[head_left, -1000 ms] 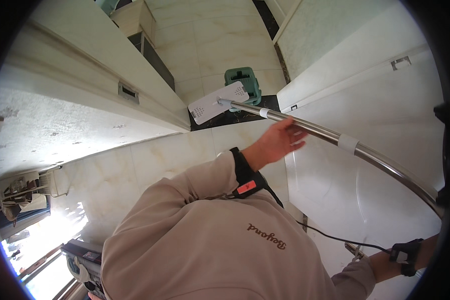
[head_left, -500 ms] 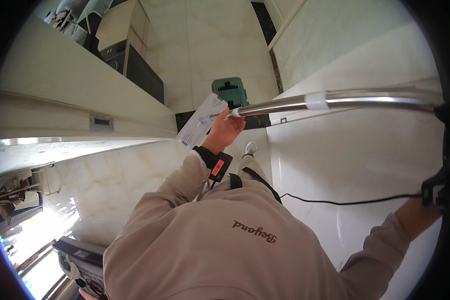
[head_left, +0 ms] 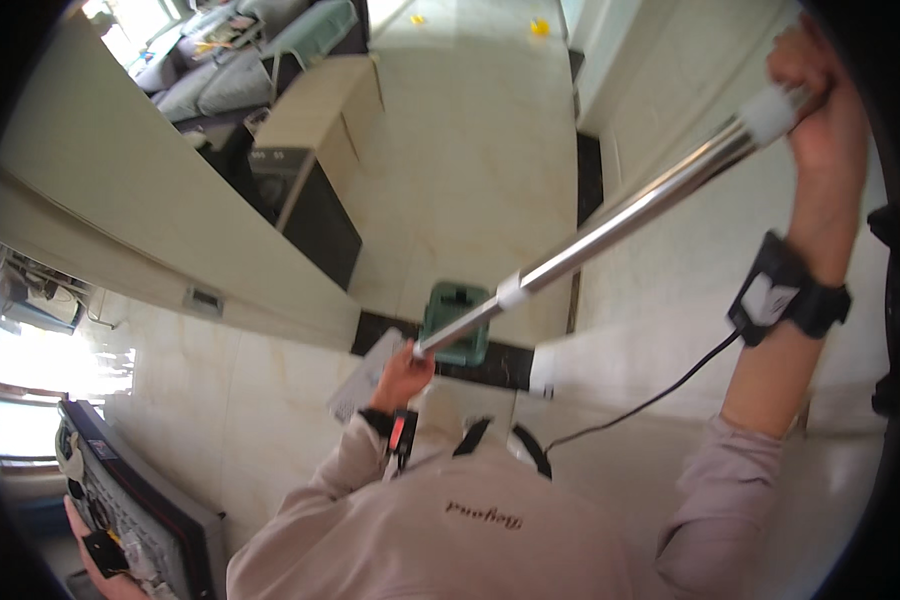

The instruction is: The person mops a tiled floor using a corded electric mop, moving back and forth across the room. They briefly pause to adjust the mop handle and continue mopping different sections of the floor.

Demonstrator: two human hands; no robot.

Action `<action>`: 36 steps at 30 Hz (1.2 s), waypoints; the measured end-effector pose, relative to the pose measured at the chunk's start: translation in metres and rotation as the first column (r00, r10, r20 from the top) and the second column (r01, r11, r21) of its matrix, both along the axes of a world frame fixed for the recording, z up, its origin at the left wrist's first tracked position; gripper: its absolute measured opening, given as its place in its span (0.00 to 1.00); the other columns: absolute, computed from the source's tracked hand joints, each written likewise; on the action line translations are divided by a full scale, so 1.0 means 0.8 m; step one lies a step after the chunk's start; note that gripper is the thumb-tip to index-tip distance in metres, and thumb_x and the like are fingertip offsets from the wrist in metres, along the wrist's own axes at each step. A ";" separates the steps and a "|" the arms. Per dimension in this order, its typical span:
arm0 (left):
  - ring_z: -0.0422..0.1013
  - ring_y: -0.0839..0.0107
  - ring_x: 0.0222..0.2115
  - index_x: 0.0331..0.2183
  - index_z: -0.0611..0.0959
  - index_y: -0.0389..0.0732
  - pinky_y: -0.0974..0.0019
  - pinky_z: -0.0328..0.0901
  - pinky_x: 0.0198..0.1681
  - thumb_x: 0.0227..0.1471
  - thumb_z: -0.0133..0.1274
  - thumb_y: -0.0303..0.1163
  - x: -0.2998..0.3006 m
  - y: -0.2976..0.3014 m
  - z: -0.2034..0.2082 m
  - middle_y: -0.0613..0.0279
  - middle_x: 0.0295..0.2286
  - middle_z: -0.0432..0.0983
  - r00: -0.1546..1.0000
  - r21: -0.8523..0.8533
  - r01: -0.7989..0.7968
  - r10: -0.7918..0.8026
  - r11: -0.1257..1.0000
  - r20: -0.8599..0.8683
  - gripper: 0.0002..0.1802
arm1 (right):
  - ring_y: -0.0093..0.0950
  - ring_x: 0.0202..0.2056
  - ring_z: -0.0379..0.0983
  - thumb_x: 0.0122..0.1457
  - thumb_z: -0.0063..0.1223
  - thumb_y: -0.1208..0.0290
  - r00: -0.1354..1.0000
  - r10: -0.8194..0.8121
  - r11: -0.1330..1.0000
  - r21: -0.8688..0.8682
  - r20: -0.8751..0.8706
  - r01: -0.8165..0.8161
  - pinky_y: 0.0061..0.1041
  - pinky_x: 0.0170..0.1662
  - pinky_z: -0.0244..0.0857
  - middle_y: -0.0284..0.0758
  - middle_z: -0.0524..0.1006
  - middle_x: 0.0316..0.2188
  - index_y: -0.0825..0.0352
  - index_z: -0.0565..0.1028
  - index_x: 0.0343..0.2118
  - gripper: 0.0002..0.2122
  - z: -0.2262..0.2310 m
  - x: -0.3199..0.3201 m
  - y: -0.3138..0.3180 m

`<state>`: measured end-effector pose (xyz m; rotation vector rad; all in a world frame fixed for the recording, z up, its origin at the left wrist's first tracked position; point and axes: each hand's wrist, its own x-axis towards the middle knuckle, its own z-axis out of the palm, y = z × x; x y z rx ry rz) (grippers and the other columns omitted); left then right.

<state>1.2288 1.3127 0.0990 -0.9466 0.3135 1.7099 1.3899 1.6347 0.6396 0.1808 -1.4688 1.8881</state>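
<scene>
- The metal pole (head_left: 610, 228) runs on a long diagonal, from low near the middle of the view up to the upper right corner, spanning the gap between the two hands.
- The left hand (head_left: 402, 376) is curled shut around the pole's lower end, just in front of a green mop head (head_left: 456, 322) on the pale tiled floor (head_left: 470, 150).
- The right hand (head_left: 815, 95) is wrapped closed around the upper end, beside a white band on the shaft, arm raised high.
- So the pole's axis points away and down from the right hand toward the left; the left hand is the one nearer the green head and the floor.
- A white sheet (head_left: 365, 378) lies just beside the left hand; whether it touches I cannot tell.
- A black cable (head_left: 650, 402) trails from the right wrist strap.
</scene>
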 end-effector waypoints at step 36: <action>0.69 0.62 0.33 0.35 0.71 0.34 0.60 0.68 0.35 0.55 0.45 0.33 -0.072 0.231 -0.021 0.55 0.32 0.70 0.801 -0.562 -0.537 0.590 0.629 -0.105 0.11 | 0.13 0.15 0.51 0.57 0.50 0.67 0.928 0.156 0.822 -0.566 0.337 0.067 0.14 0.19 0.51 0.22 0.55 0.13 0.60 0.64 0.26 0.08 -0.331 -0.490 0.481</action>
